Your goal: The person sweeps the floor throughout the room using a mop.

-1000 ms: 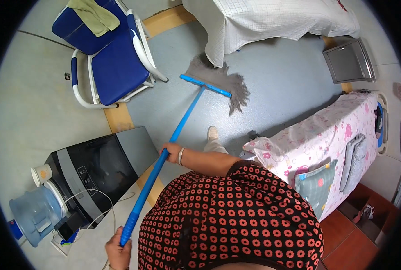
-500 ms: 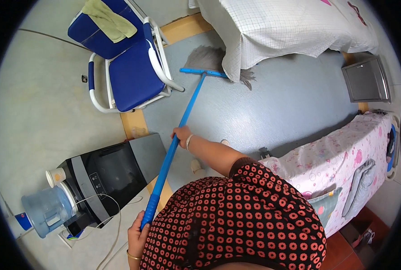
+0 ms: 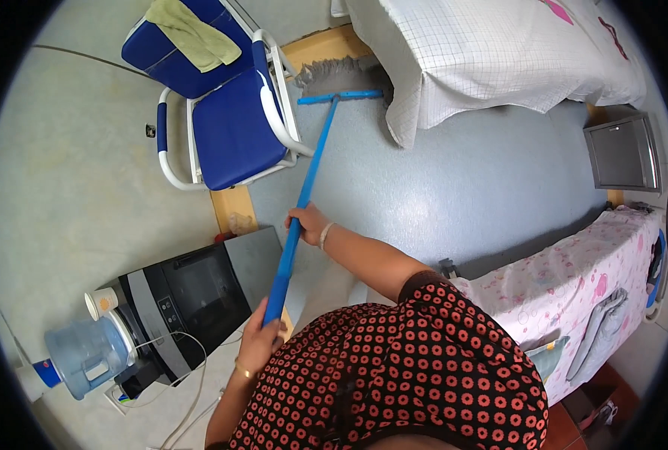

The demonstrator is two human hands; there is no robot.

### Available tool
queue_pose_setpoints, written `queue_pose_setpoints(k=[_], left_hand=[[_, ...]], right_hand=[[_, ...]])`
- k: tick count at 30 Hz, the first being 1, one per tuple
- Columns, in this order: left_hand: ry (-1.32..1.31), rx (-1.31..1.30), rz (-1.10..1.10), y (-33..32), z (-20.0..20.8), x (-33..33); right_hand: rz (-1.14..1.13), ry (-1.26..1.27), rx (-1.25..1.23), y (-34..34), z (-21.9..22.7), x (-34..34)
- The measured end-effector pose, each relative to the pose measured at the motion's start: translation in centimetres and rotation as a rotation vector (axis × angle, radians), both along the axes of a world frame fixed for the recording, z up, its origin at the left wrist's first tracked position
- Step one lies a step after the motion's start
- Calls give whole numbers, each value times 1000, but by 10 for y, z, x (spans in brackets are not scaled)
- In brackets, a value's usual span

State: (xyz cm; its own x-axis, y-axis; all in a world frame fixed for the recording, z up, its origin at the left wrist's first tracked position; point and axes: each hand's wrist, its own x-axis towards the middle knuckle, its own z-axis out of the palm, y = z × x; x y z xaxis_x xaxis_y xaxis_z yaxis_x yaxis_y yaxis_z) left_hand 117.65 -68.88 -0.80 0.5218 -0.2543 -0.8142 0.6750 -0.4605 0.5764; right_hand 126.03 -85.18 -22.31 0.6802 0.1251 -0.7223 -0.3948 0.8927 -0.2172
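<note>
While the right hand (image 3: pixel 309 223) reaches beyond the left hand (image 3: pixel 259 336), both have fingers curled around the mop handle (image 3: pixel 286 259).

Bedroom or ward: two beds (image 3: pixel 491 56) (image 3: pixel 570 262)

Grey-blue floor (image 3: pixel 469 180) spanned mid-frame; mop head (image 3: pixel 343 76) lay on it upper centre, blue-and-white chair (image 3: pixel 238 131) stood upper left. Pink floral bed (image 3: pixel 566 266), lower right, bore folded grey cloth (image 3: pixel 599 331), green pillow (image 3: pixel 550 357).
</note>
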Motion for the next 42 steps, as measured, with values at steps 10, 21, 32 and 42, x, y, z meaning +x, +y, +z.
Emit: queue_pose_setpoints(k=[10, 21, 32, 42], left_hand=[[-3, -224, 77, -102, -117, 163], [-36, -76, -117, -34, -64, 149], [-726, 623, -575, 52, 143, 111], [-1175, 781, -330, -2, 172, 170]], right_hand=[[80, -167, -47, -40, 46, 42], [159, 28, -90, -37, 13, 94], [166, 150, -133, 24, -89, 126], [-156, 291, 210, -58, 14, 71]])
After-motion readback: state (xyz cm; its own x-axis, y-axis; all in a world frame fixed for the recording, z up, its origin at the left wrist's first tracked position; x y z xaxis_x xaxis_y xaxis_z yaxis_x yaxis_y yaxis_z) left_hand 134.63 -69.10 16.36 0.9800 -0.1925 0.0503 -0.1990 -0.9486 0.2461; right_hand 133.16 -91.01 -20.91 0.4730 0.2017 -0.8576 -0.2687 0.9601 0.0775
